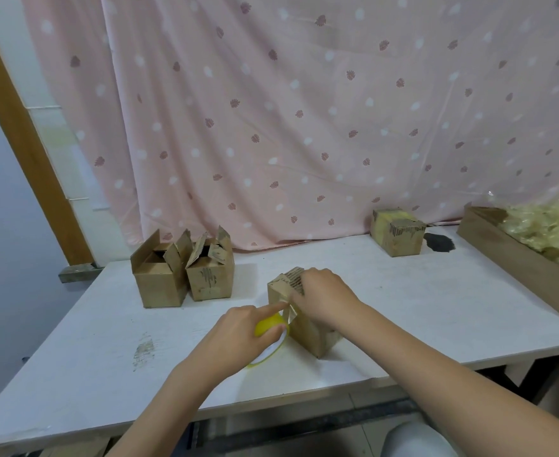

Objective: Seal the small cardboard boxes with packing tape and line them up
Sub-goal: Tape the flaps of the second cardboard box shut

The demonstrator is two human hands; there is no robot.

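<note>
Head view looks down on a white rectangular tabletop (403,311) with a pink patterned curtain (304,110) hanging behind its far edge. Along the right edge lies a long shallow cardboard tray (515,268) heaped with crumpled clear film. At the far left stand two small brown cardboard boxes with flaps open (182,275); near the far right sits one taped small box (398,237). Close to the near edge, mid-table, stands the small brown cardboard box being sealed (311,331). The right hand (324,293) presses down on its top, fingers curled over the flaps. The left hand (242,331) grasps a yellow roll of packing tape (270,338) touching the box's left side, forefinger extended to the drawn strip. Risks, as I judge: the short strip could fold onto itself or wrinkle if tension slackens, and the flaps may spring up if the pressing hand lifts too soon.
</note>
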